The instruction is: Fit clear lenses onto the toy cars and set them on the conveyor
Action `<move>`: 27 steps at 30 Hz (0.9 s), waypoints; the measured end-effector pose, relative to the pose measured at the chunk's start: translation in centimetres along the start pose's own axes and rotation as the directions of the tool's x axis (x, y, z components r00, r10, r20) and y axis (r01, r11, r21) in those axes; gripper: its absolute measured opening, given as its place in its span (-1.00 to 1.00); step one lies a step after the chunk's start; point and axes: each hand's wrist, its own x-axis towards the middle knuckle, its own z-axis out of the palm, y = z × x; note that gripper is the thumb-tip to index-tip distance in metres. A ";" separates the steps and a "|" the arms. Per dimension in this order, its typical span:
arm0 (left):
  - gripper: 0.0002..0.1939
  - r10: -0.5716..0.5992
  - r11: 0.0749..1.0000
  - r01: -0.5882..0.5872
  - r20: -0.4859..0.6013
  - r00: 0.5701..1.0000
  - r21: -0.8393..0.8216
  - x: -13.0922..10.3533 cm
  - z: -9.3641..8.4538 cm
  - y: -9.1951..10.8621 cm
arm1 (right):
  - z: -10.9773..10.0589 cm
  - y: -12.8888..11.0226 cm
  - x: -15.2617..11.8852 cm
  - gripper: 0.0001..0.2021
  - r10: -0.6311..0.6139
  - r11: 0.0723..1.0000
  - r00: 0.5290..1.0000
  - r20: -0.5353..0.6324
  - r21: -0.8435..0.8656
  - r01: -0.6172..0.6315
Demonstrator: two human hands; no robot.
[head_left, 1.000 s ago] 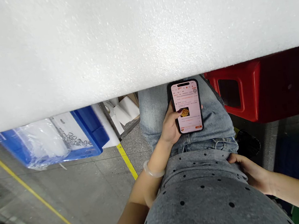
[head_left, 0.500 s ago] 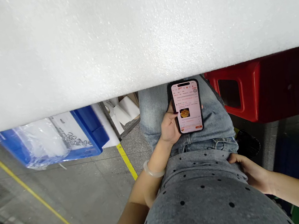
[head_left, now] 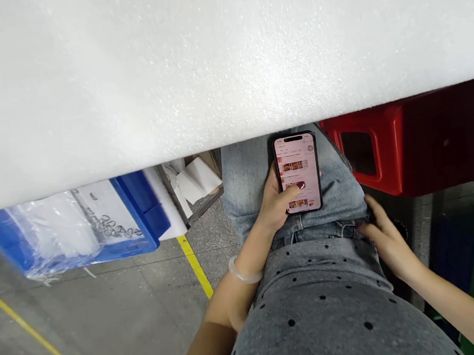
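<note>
A smartphone [head_left: 299, 173] with a lit screen of text lines and small food pictures rests above my lap. My left hand [head_left: 275, 200] is wrapped round it from the left, thumb lying over the screen. Most of that hand's other fingers are hidden behind the phone. My right hand [head_left: 384, 234] is at my right hip, beside the jeans [head_left: 248, 182] and the hem of the dotted grey shirt [head_left: 321, 299]. Its thumb and forefinger are apart, and I see nothing held in it; the remaining fingers are partly hidden.
A white foam-covered surface [head_left: 205, 60] spans the top, its edge just beyond the phone. On the left stands a blue bin [head_left: 143, 203] with plastic-wrapped contents and small rings. A red stool [head_left: 425, 143] is at right. Yellow lines [head_left: 196, 266] mark the grey floor.
My left thumb has moved from the phone's edge onto the screen, which shows a different page. My right hand has shifted forward from the shirt hem, its fingers spreading.
</note>
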 end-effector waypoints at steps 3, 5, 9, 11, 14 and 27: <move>-0.43 -0.010 0.993 0.010 -0.004 1.000 -0.114 0.1 -0.1 0.1 | 2.4 -4.1 2.1 -0.52 -0.427 0.904 0.900 -0.080 -0.071 0.423; -0.46 -0.013 0.987 0.008 -0.027 1.000 -0.163 0.1 -0.2 0.2 | 4.6 -6.6 3.8 -0.54 -0.606 0.795 0.795 -0.035 -0.066 0.603; -0.43 -0.006 0.986 -0.006 -0.071 0.997 -0.165 0.0 -0.3 0.3 | 8.0 -9.2 6.1 -0.52 -0.738 0.671 0.673 0.052 -0.057 0.739; -0.43 0.004 0.988 -0.016 -0.079 0.997 -0.156 0.0 -0.3 0.3 | 8.3 -9.3 6.4 -0.55 -0.775 0.614 0.625 0.090 -0.124 0.779; -0.46 0.015 0.987 -0.026 -0.071 0.997 -0.156 -0.1 -0.3 0.1 | 7.6 -8.8 6.3 -0.65 -0.809 0.531 0.567 0.156 -0.220 0.818; 0.21 -0.021 0.993 -0.014 0.289 0.957 0.118 -1.0 -2.7 0.2 | 8.2 -9.3 7.3 -0.50 -0.637 0.771 0.754 0.157 0.131 0.624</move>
